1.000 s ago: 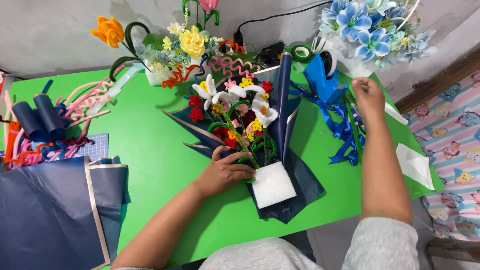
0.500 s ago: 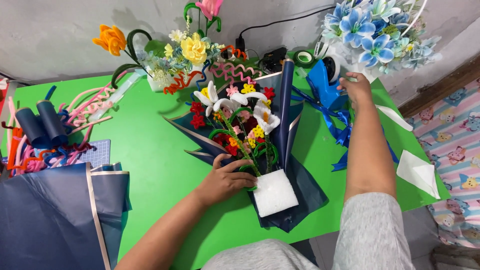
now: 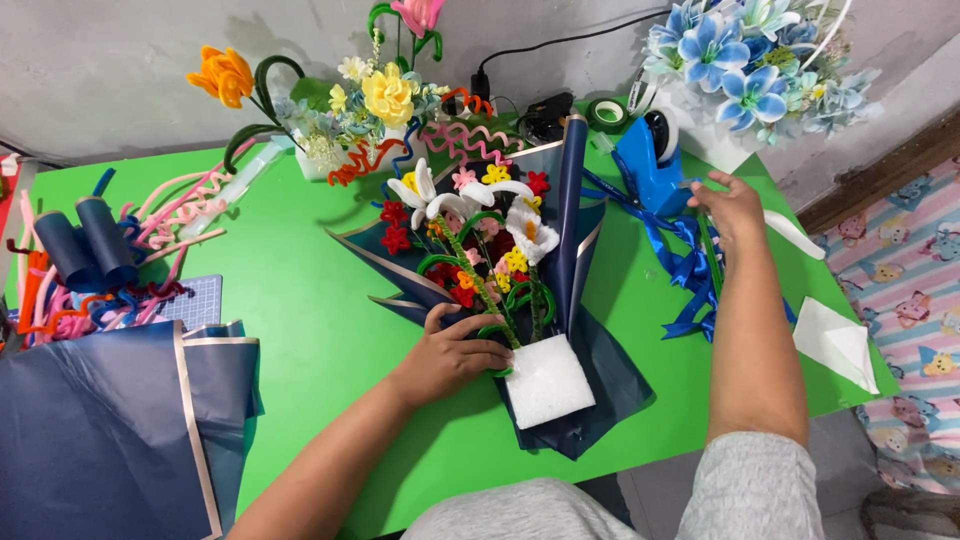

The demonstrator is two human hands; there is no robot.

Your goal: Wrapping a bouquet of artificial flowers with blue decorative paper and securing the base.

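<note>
- The bouquet (image 3: 490,270) lay near the middle of the green table (image 3: 300,300), on a sheet of dark blue wrap (image 3: 580,260) spread open under it.
- Its long axis ran from the white foam block (image 3: 548,381) at the near end up and slightly left to the white lilies (image 3: 440,200) at the far end, so the stems pointed back toward the person.
- The left hand (image 3: 455,350) was the nearer one: it rested on the stems just left of the foam block, touching them, fingers curled down and closed over the green stems, pinning the bundle to the wrap.
- The left forearm came in from the lower left, low over the table, wrist roughly straight.
- The right hand (image 3: 730,205) was well apart from the bouquet, off to its right and farther from the body, at the blue tape dispenser (image 3: 650,160).
- That hand was palm down with fingers bent toward the dispenser's edge; it seemed to be touching it or something just beside it, but whether it gripped anything could not be told from this angle.
- The right arm was stretched nearly straight ahead, passing over loops of blue ribbon (image 3: 690,270) that lay between the dispenser and the table's near edge.
- From the right hand, the bouquet lay to the left and nearer the body, with the raised right fold of the wrap standing between them.
- A roll of green tape (image 3: 606,113) sat just left of the dispenser, beyond the wrap's far corner.
</note>
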